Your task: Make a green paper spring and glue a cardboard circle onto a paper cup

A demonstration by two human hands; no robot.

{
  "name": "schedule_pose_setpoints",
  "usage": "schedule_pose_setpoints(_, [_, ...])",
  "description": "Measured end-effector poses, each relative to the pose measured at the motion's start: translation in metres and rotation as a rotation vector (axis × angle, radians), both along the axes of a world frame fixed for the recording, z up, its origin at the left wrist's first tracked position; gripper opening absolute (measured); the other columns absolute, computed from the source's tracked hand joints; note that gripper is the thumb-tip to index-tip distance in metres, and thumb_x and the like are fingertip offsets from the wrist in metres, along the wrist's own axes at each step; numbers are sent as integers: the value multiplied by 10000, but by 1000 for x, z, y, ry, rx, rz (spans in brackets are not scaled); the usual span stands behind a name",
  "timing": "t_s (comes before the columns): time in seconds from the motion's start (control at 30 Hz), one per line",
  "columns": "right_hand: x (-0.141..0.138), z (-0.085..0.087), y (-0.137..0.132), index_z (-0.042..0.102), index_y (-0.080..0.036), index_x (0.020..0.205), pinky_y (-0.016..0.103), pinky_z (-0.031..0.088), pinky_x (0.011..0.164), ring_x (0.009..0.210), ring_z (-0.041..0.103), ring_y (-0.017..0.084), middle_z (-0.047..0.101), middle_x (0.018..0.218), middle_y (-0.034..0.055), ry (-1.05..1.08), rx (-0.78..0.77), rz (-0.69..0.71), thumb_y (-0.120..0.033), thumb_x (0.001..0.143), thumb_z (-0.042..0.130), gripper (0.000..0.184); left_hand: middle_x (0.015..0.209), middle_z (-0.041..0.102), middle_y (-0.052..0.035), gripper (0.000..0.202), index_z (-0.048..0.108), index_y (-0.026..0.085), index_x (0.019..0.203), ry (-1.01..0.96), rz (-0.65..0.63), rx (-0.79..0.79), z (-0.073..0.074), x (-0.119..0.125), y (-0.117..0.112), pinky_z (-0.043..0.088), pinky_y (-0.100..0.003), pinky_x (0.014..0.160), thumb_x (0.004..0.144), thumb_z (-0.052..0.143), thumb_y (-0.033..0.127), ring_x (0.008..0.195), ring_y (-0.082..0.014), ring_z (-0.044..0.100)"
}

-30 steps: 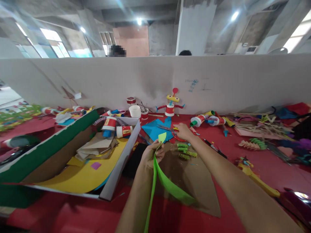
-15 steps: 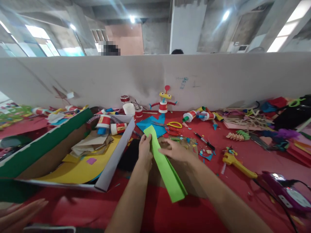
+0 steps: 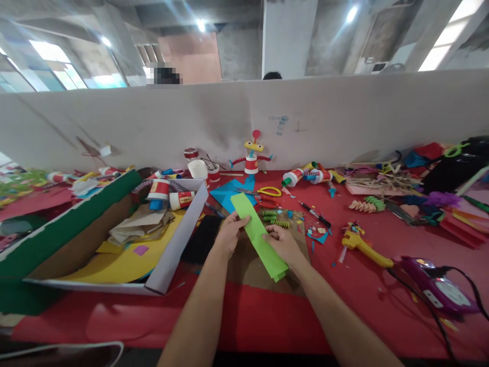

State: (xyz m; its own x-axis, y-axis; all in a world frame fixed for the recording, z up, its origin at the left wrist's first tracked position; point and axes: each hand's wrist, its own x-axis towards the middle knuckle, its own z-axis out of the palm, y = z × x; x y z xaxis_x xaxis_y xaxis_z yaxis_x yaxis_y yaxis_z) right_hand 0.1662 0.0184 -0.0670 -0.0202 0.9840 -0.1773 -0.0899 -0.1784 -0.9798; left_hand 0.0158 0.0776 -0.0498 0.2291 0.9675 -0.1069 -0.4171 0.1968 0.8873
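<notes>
A folded strip of light green paper (image 3: 257, 237) slants in front of me above a brown cardboard piece (image 3: 244, 270). My left hand (image 3: 231, 232) pinches its left edge near the upper end, thumb on top. On the opposite edge, lower down, my right hand (image 3: 282, 242) is closed with thumb and fingers on the paper. The strip's layers part slightly at its lower end. Just beyond lie blue paper (image 3: 223, 193), yellow-handled scissors (image 3: 269, 191) and small green folded paper springs (image 3: 275, 219).
To the left stands an open box (image 3: 175, 244) holding paper and cup figures. A paper-cup robot (image 3: 251, 164) stands by the white partition (image 3: 171, 122). On the right lie a yellow glue gun (image 3: 367, 250), a purple device (image 3: 439, 288) with a cord, a pen (image 3: 315, 214) and craft sticks (image 3: 382, 178).
My right hand has come down onto the strip and now grips its right edge. The strip's lower end has risen. Another person's hand at the lower left has left the view.
</notes>
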Motion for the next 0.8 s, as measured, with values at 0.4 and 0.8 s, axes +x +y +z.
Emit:
schedule_pose_setpoints(0.4, [-3,-1,-2,550,-201,924,277,482,638,712,621,161,661,800,2,109,123,60,-270,672,614,269,886,684,-54,390,603,184,1016,58,-78,112,4,9,-16,483,-276,682,656,712,287,738,-161,628])
schedule_pose_setpoints(0.8, [-8,-1,-1,524,-175,845,180,366,391,429,522,73,544,584,-62,40,136,130,-355,706,587,236,727,642,3,274,609,181,856,94,375,192,8,5,-13,435,-206,557,615,724,246,579,-103,562])
